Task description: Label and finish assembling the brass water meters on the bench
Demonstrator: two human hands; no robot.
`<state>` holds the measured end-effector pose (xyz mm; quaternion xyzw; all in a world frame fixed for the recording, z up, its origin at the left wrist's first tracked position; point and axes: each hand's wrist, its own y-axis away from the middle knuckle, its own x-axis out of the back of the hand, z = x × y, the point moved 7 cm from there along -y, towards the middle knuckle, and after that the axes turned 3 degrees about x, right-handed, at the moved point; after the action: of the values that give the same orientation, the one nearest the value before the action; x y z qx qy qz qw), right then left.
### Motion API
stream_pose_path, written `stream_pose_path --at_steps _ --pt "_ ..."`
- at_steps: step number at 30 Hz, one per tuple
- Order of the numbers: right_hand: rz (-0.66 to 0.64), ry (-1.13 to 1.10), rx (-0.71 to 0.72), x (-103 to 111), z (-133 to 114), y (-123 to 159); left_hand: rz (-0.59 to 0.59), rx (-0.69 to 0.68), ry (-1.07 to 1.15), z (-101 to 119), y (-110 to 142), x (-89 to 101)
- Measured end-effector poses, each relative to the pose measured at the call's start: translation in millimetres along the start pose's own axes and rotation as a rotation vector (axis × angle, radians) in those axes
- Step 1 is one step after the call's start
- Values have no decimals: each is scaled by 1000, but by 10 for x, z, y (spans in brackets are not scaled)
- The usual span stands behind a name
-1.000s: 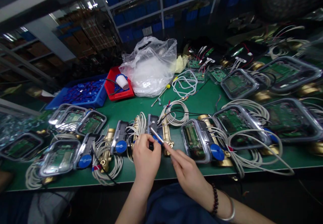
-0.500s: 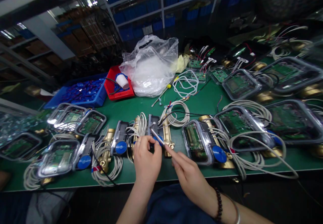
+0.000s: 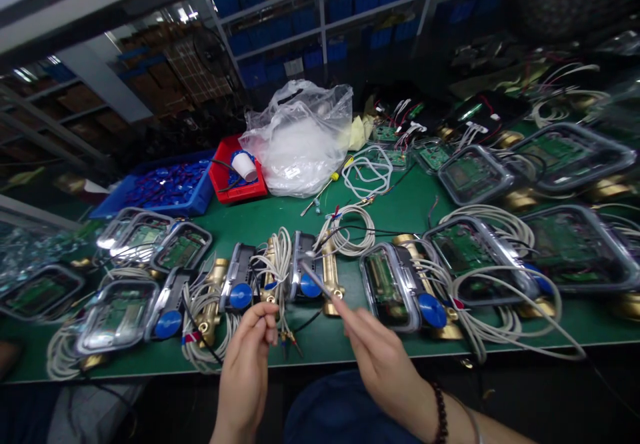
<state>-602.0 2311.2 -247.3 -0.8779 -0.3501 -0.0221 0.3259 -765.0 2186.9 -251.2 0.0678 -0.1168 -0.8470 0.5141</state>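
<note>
Grey and slender, a straight rod-like tool (image 3: 320, 280) is pinched between the thumb and fingers of your right hand (image 3: 379, 352), slanting up and away to the left. Its far end lies over a dark box-shaped plastic housing (image 3: 301, 249) with a round blue disc (image 3: 311, 285); you can't tell from this view whether the end touches it. That housing rests on a green tabletop (image 3: 230, 223), ahead of the gap between your hands, and a brass pipe fitting (image 3: 331, 267) stands along its right side

Your left hand (image 3: 246, 359) is apart from the housing, near the front edge of the tabletop, fingers loosely curled; whether they hide anything small, you cannot tell. Just to its right lie thin wire ends with coloured tips (image 3: 289, 337). Beyond your fingertips is a bundle of pale grey cable (image 3: 283, 256), with a second dark housing (image 3: 240, 263) to its left

To the right of the brass fitting sits a clear-lidded rectangular case (image 3: 385, 287). Farther back, a coil of pale grey cable (image 3: 363, 249) lies beside that fitting, and behind it rests a yellow-handled screwdriver (image 3: 334, 177), near a crumpled clear plastic bag (image 3: 295, 154). Left of the bag, a red plastic bin (image 3: 243, 193) holds a white cup (image 3: 244, 165)
</note>
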Motion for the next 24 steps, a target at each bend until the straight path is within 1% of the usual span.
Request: stream_pose_path --at_steps 2,3,4,6,7,8,10,11,12,13,15,16,18,20,22,23,24 --pt "-71 12 -80 -42 44 -6 0 101 85 -37 37 21" --pt "-58 13 -92 -28 44 -12 9 134 107 -49 50 30" --pt "-17 12 -71 7 23 -20 16 157 121 -59 58 35" --pt "55 11 6 63 -32 -23 14 170 131 -71 62 26" --pt "49 17 23 57 -37 -19 5 167 129 -77 60 14" --pt "15 29 15 30 -21 -14 -7 161 123 -84 58 0" --pt "-88 56 -62 -44 52 5 -24 144 109 -105 53 -23" --pt "-119 58 -101 -57 78 15 -30 133 97 -117 50 -34" --pt "-118 51 -116 -40 78 19 -35 119 80 -128 46 -46" --pt "-89 37 -109 10 52 19 -40 98 55 -135 39 -64" --pt "-17 12 -62 167 -40 22 -64 20 -18 -112 26 -139" --pt "7 11 -44 259 -83 33 -89 -31 -62 -85 24 -207" --pt "44 34 -29 464 -146 85 -174 -116 -151 -20 41 -417" --pt "104 83 -23 693 -179 185 -300 -139 -236 29 88 -707" --pt "209 163 -48 931 -177 332 -426 -151 -325 79 163 -1027" --pt "275 210 -79 1044 -161 419 -478 -186 -373 118 208 -1186" --pt "345 251 -123 1147 -138 510 -522 -252 -423 169 257 -1342"
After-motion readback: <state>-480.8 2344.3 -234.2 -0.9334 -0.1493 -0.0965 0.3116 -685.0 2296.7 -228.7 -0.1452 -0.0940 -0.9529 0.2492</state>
